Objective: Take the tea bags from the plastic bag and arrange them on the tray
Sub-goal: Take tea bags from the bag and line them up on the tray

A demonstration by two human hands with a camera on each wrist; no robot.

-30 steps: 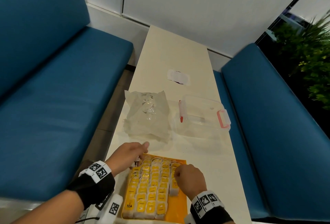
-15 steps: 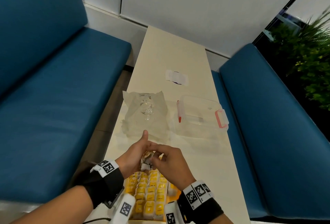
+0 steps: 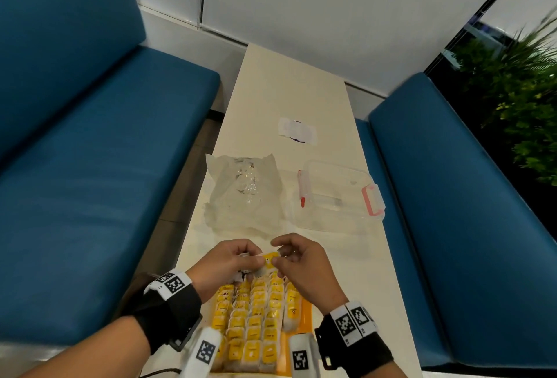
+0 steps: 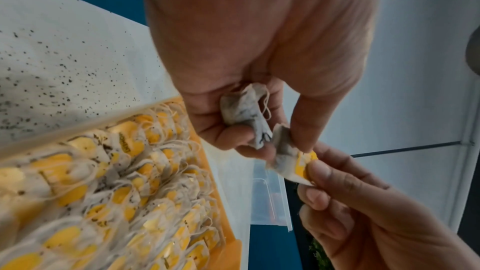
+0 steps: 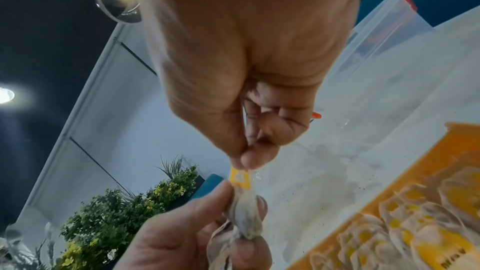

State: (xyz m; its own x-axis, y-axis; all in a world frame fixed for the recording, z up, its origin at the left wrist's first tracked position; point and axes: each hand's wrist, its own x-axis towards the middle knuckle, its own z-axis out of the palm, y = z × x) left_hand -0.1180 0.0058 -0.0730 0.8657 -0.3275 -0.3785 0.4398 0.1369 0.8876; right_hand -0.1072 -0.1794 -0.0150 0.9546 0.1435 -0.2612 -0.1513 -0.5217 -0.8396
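Note:
Both hands meet above the far end of the orange tray (image 3: 305,314), which holds several rows of yellow-tagged tea bags (image 3: 256,320). My left hand (image 3: 256,260) grips a crumpled tea bag (image 4: 242,110) in its curled fingers and pinches a second tea bag (image 4: 284,152) at its tips. My right hand (image 3: 278,253) pinches the yellow tag end (image 5: 240,178) of that second bag, which is stretched between the two hands. The clear plastic bag (image 3: 244,191) lies crumpled beyond the hands; I cannot tell what is inside it.
A clear plastic container (image 3: 331,197) with pink latches stands to the right of the bag. Farther up the narrow white table (image 3: 286,91) lies a small white paper (image 3: 297,130). Blue benches flank both sides. Tea dust speckles the table (image 4: 52,69) near the tray.
A second ago both hands rested on the tea bags in the tray. They have lifted and come together over its far end, with a tea bag now held between them.

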